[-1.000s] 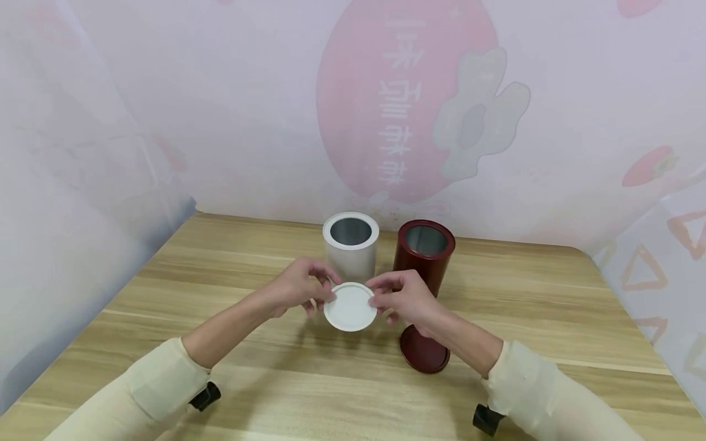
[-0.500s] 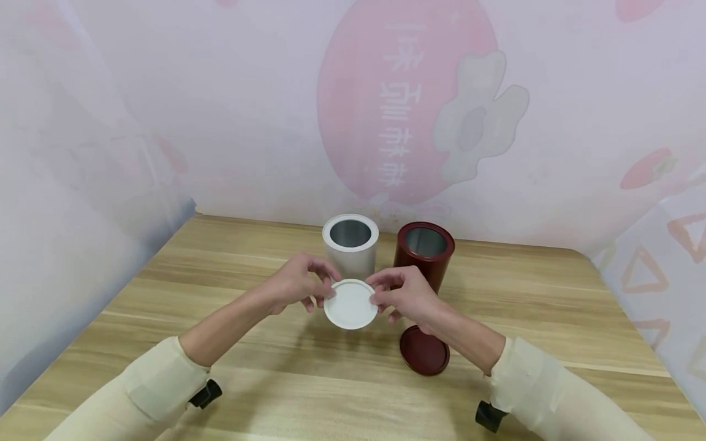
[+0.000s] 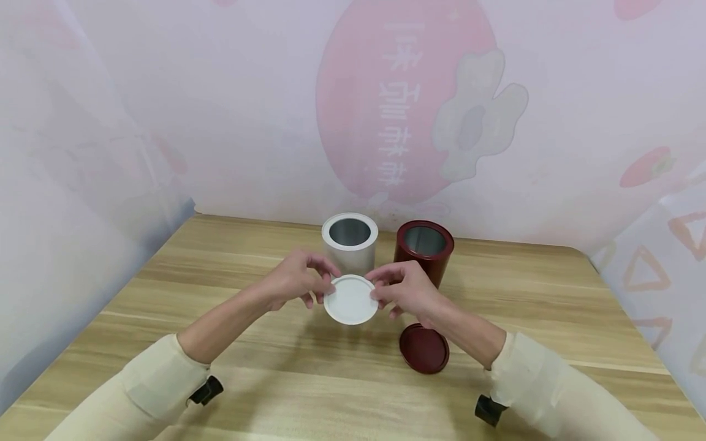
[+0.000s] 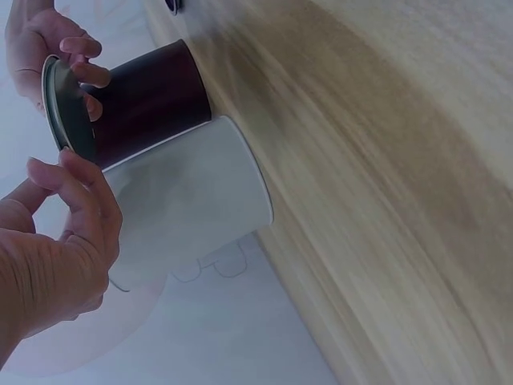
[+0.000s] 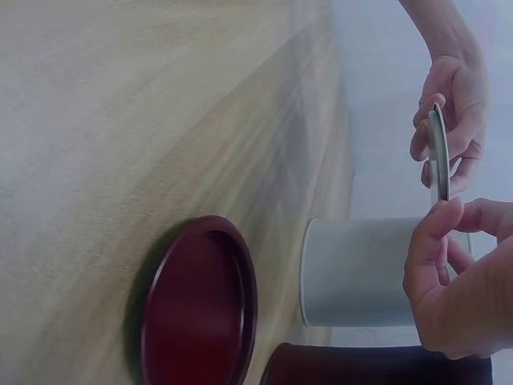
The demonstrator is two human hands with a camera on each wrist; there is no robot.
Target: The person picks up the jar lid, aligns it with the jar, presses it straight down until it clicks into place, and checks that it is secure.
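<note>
The left hand and right hand are pinching the white lid by opposite edges, holding it between them above the table, just before the open white canister.

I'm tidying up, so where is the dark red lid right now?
In the head view the dark red lid lies flat on the wooden table, just in front of the dark red can, under the right hand.

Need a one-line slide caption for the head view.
Both hands, left hand and right hand, hold a white lid above the table, before an open white can and red can.
</note>
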